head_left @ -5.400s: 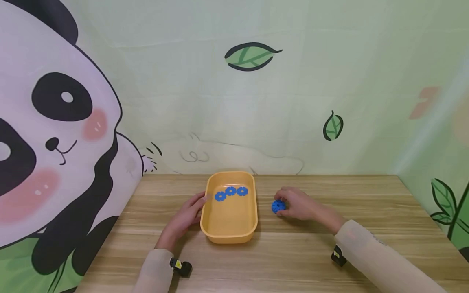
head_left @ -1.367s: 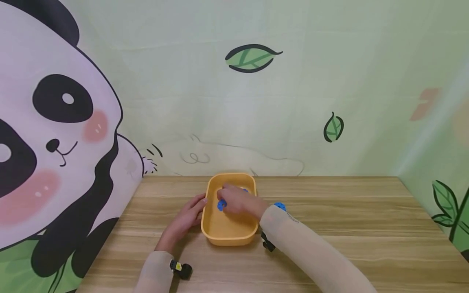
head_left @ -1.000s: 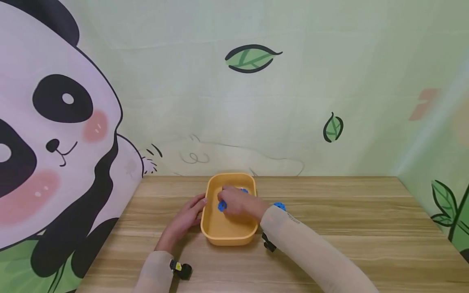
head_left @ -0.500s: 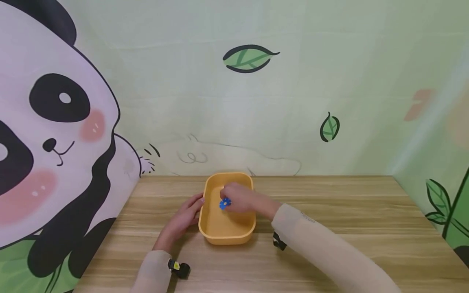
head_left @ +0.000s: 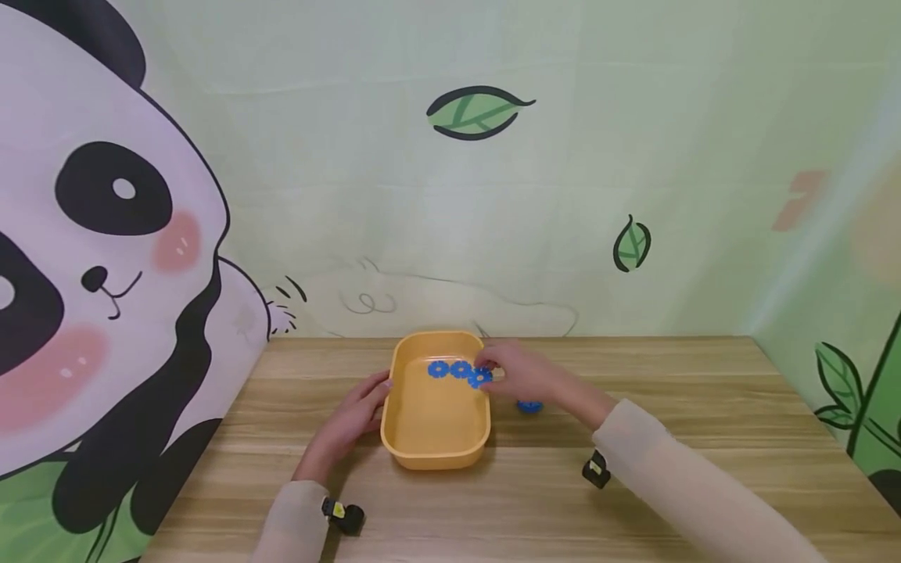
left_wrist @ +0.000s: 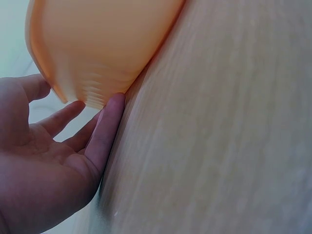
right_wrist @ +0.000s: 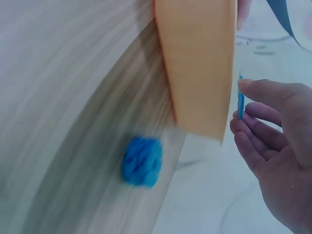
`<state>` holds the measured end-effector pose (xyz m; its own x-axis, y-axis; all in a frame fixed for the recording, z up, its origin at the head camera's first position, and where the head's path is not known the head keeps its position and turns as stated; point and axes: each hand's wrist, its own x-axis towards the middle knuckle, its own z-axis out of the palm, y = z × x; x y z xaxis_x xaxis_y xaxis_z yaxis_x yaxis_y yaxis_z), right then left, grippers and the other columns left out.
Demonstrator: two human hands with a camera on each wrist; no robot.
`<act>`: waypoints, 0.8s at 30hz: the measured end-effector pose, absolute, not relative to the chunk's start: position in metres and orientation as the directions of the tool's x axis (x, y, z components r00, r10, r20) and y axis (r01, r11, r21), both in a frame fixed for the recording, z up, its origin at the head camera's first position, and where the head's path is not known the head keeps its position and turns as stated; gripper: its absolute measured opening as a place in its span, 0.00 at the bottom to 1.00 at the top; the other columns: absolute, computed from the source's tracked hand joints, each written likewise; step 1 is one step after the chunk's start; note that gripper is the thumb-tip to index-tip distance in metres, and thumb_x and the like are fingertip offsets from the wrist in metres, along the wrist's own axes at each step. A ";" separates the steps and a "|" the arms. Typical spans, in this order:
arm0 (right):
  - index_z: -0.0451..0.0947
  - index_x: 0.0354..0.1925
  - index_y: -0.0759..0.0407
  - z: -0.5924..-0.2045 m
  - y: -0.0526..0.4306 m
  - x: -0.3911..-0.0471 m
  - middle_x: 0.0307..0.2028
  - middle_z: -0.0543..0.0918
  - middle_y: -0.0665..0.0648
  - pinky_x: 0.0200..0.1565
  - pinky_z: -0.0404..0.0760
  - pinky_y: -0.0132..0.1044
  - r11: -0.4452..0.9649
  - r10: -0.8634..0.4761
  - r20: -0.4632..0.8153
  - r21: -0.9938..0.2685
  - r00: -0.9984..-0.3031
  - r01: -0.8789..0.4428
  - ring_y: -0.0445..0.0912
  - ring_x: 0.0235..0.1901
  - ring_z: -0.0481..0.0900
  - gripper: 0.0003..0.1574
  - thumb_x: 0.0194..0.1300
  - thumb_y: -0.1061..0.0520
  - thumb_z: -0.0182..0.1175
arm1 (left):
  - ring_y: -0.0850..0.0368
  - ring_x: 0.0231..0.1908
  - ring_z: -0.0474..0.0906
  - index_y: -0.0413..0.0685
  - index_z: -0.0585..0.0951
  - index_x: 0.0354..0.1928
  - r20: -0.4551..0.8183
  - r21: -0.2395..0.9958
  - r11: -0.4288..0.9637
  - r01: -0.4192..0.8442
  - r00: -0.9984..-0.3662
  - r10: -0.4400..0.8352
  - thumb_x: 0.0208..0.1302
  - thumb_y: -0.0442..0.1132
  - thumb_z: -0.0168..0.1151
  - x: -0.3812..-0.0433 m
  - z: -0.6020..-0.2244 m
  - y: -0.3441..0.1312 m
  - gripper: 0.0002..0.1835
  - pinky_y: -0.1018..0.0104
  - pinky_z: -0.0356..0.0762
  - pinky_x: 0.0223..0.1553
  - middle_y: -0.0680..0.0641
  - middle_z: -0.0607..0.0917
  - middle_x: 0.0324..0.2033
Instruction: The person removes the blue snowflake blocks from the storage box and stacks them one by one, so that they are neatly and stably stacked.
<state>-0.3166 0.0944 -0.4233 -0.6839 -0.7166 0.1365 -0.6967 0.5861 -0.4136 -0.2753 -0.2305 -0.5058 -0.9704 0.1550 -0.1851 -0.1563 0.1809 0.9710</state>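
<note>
My right hand [head_left: 524, 374] pinches a blue notched building disc [head_left: 481, 379] between thumb and fingers, over the tray's right rim; the right wrist view shows this disc [right_wrist: 241, 98] edge-on. Two similar discs, a left one [head_left: 438, 369] and a right one [head_left: 461, 368], lie flat on the floor of the yellow tray [head_left: 436, 430], toward its back. My left hand [head_left: 355, 410] touches the tray's left outer side. In the left wrist view its thumb and fairly straight fingers rest against the outer wall. A stack of blue discs [right_wrist: 142, 162] stands on the table right of the tray.
The wood-grain table [head_left: 633, 485] reaches back to a green wall cloth [head_left: 366, 195] printed with a panda and leaves. In the head view my right hand partly covers the disc stack.
My right hand has picked a disc out of the tray and moved right with it, from above the tray floor to the right rim. The left hand stays at the tray.
</note>
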 end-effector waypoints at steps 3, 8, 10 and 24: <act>0.84 0.52 0.65 -0.429 0.114 -0.316 0.48 0.87 0.57 0.56 0.85 0.48 0.606 -0.680 0.136 -0.449 -0.721 -0.656 0.53 0.51 0.85 0.19 0.68 0.56 0.73 | 0.39 0.70 0.74 0.46 0.62 0.82 -0.187 0.970 0.182 -0.158 -0.970 0.156 0.83 0.58 0.50 -0.276 -0.506 -0.230 0.35 0.45 0.79 0.64 0.34 0.68 0.76; 0.84 0.52 0.65 -0.443 0.141 -0.318 0.48 0.87 0.57 0.56 0.85 0.50 0.652 -0.626 0.133 -0.450 -0.768 -0.610 0.52 0.51 0.85 0.19 0.68 0.56 0.74 | 0.40 0.68 0.76 0.47 0.63 0.82 -0.198 0.967 0.189 -0.169 -0.969 0.150 0.84 0.58 0.49 -0.276 -0.505 -0.230 0.35 0.47 0.80 0.63 0.36 0.68 0.76; 0.85 0.52 0.64 -0.448 0.150 -0.319 0.47 0.87 0.56 0.55 0.86 0.50 0.667 -0.608 0.128 -0.452 -0.784 -0.592 0.52 0.50 0.85 0.18 0.68 0.56 0.74 | 0.40 0.68 0.76 0.47 0.62 0.82 -0.202 0.966 0.193 -0.172 -0.968 0.150 0.84 0.58 0.49 -0.275 -0.505 -0.231 0.35 0.47 0.80 0.63 0.36 0.68 0.77; 0.86 0.50 0.65 -0.470 0.170 -0.313 0.45 0.87 0.55 0.53 0.86 0.49 0.688 -0.576 0.104 -0.473 -0.811 -0.550 0.51 0.47 0.84 0.17 0.66 0.59 0.75 | 0.42 0.64 0.80 0.45 0.63 0.81 -0.195 0.970 0.172 -0.169 -0.970 0.143 0.84 0.57 0.50 -0.275 -0.506 -0.230 0.35 0.48 0.82 0.61 0.35 0.72 0.74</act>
